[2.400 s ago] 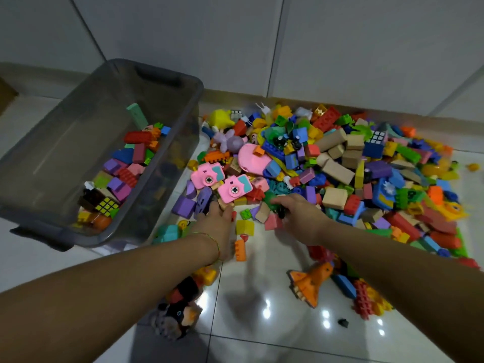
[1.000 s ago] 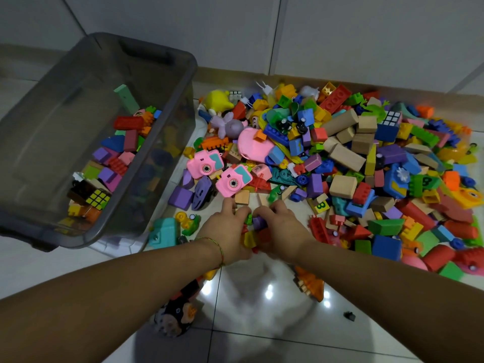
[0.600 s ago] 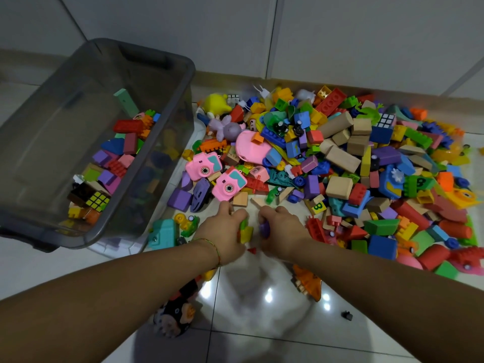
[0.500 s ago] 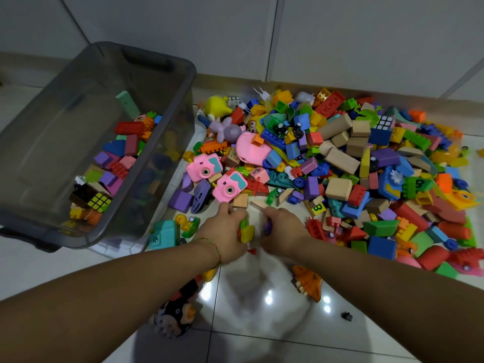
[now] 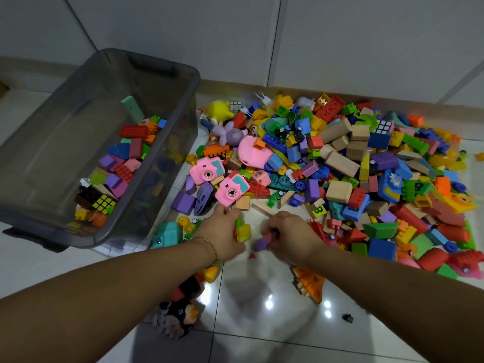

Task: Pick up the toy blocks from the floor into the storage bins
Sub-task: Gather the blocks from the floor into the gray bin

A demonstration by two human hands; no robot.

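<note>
A big pile of coloured toy blocks (image 5: 340, 163) covers the tiled floor in front of the wall. A grey see-through storage bin (image 5: 191, 82) stands at the left with several blocks in its bottom. My left hand (image 5: 222, 234) grips a handful of small blocks, a yellow block (image 5: 243, 231) and a green one showing at its fingers. My right hand (image 5: 290, 234) is curled round other small pieces, with a purple block (image 5: 260, 243) sticking out. Both hands hover at the pile's near edge, a little apart.
Two pink toy cameras (image 5: 231, 188) lie just beyond my hands. A teal toy (image 5: 166, 234) sits by the bin's corner. An orange dinosaur piece (image 5: 309, 284) and a black plush toy (image 5: 178, 310) lie near my forearms. A small red piece (image 5: 252, 255) lies between my wrists.
My hands raked small blocks together at the pile's edge, closed round them, and have now drawn slightly apart with the blocks in their grip.
</note>
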